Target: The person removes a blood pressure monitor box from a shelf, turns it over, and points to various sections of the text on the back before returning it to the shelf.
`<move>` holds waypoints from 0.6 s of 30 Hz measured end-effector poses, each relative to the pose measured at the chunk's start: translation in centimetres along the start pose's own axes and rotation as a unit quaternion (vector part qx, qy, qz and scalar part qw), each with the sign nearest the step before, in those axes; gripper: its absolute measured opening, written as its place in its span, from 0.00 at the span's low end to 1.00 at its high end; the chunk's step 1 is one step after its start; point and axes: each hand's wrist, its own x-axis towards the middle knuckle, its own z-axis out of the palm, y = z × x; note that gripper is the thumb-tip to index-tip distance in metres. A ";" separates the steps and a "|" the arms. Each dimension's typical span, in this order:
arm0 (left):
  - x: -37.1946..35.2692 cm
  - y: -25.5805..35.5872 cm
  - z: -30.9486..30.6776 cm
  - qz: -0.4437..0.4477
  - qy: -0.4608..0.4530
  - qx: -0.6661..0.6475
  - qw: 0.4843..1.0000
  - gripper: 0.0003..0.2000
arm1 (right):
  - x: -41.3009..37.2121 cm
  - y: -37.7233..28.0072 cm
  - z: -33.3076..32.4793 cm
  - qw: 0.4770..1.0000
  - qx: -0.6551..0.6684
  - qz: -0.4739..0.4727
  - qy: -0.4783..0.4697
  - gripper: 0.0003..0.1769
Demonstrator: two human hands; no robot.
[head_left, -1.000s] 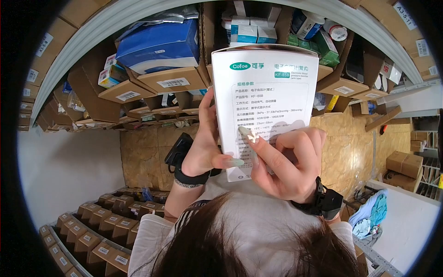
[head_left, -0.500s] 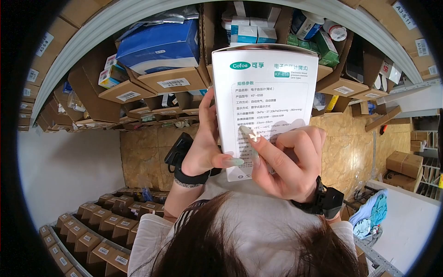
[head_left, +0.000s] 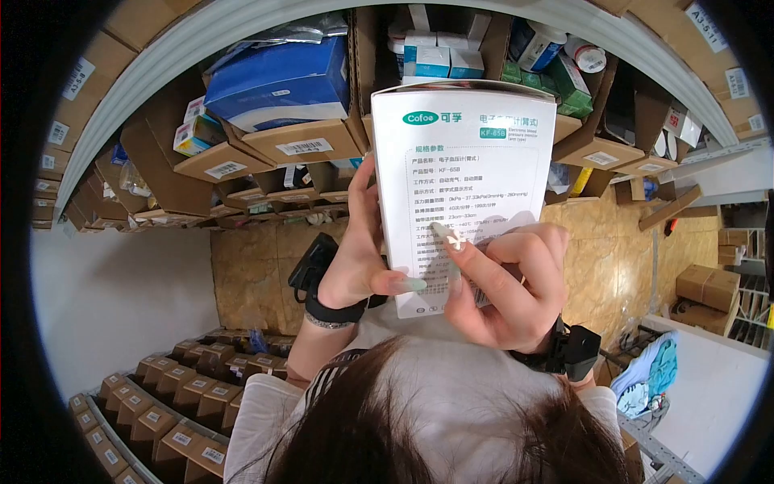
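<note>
A white Cofoe box (head_left: 463, 173) with green and black print stands upright in front of me, its printed face toward the camera. My left hand (head_left: 355, 250) grips it along its left edge, thumb on the front and fingers behind. My right hand (head_left: 512, 278) is at the lower right of the box, index finger extended against or just over the lines of small print, the other fingers curled. Whether the right hand also supports the box is hidden.
Beyond the box are shelves of cardboard bins, one with a blue box (head_left: 278, 81), others with bottles and a green box (head_left: 571, 85). Rows of small bins (head_left: 193, 395) stand at the lower left. Cartons (head_left: 707, 284) and teal cloth (head_left: 661, 363) are at the right.
My right index finger has shifted slightly to the right along the print. The box and my left hand have hardly moved.
</note>
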 end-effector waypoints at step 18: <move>-0.3 0.0 0.2 0.008 -0.002 -0.011 1.000 0.71 | -0.4 0.8 -0.2 0.998 0.042 -0.021 0.031 0.20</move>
